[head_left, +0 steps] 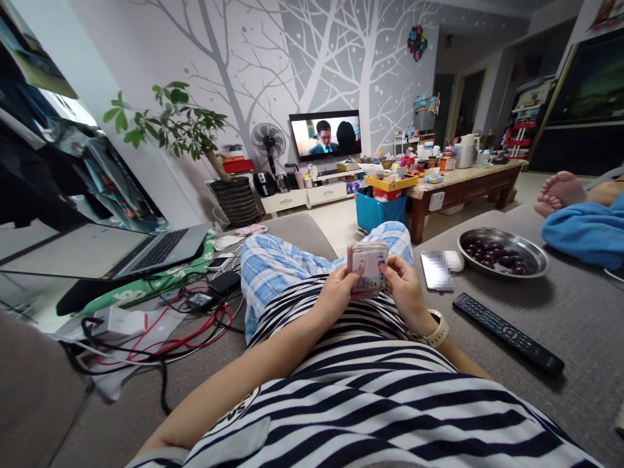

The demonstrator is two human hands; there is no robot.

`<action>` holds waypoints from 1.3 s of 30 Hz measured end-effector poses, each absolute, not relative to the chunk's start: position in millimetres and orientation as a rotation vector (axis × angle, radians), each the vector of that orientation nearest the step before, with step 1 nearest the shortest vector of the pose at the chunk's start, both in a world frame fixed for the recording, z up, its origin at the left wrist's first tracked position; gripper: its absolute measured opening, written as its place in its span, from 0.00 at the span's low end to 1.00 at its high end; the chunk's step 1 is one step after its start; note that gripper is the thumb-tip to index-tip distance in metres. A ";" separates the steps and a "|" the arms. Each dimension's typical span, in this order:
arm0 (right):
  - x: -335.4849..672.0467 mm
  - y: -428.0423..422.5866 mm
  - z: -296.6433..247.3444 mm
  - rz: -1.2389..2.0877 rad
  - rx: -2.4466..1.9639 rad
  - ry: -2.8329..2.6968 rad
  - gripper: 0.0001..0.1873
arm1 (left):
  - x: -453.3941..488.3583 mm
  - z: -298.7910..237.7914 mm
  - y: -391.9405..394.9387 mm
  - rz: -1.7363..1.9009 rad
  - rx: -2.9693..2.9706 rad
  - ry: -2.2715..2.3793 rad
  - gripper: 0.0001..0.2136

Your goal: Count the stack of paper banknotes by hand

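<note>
A stack of banknotes stands upright over my lap, gripped from both sides. My left hand is closed around its left edge, thumb on the front. My right hand is closed on its right edge, thumb pressed on the top note; a pale watch sits on that wrist. I am lying on a grey sofa in a striped shirt and blue plaid trousers.
On the sofa to my right lie a phone, a black remote and a metal bowl of dark fruit. Another person's bare feet rest farther right. A laptop and tangled cables lie left.
</note>
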State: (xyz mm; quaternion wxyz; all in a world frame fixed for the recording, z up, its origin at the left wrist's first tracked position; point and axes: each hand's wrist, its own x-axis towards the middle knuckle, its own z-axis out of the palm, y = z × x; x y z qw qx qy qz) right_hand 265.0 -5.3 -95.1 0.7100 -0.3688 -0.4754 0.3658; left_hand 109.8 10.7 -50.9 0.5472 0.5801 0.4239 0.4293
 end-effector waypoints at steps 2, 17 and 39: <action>265.7 -7.7 -93.5 0.715 -0.850 -1.039 0.19 | 105.6 -48.5 12.9 1.093 1.482 1.081 0.13; 266.6 -3.4 -95.5 0.721 -0.767 -1.063 0.23 | 102.9 -44.2 13.4 0.832 1.189 0.750 0.23; 258.6 -1.0 -98.5 0.667 -0.859 -1.051 0.20 | 110.3 -53.5 22.2 0.906 1.158 0.944 0.16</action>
